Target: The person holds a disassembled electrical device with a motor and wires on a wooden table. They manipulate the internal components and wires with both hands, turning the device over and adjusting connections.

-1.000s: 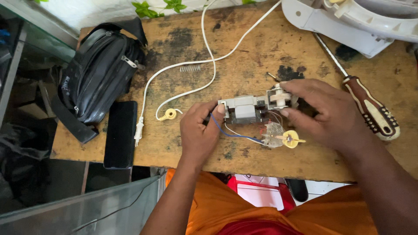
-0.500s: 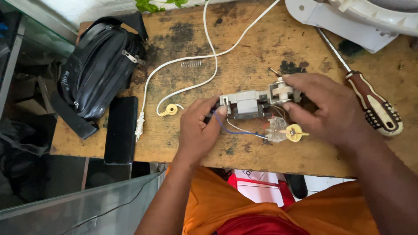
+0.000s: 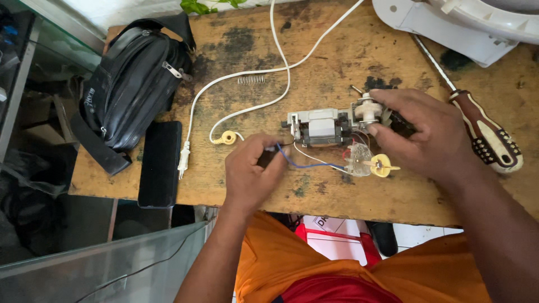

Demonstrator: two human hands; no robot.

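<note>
A small electric motor with a grey metal core lies on a worn wooden table. My right hand grips its right end, where a white spindle sticks up. My left hand pinches the end of a blue wire that runs from the motor. A clear plastic part and a yellow knob lie just below the motor.
A screwdriver with a red and black handle lies at the right. A white power cord with its plug loops across the table. A black bag and a black phone sit at the left. White appliance housing is at the top right.
My left hand has drawn back from the motor toward the table's front edge, pulling the blue wire out. My right hand stays on the motor's right end.
</note>
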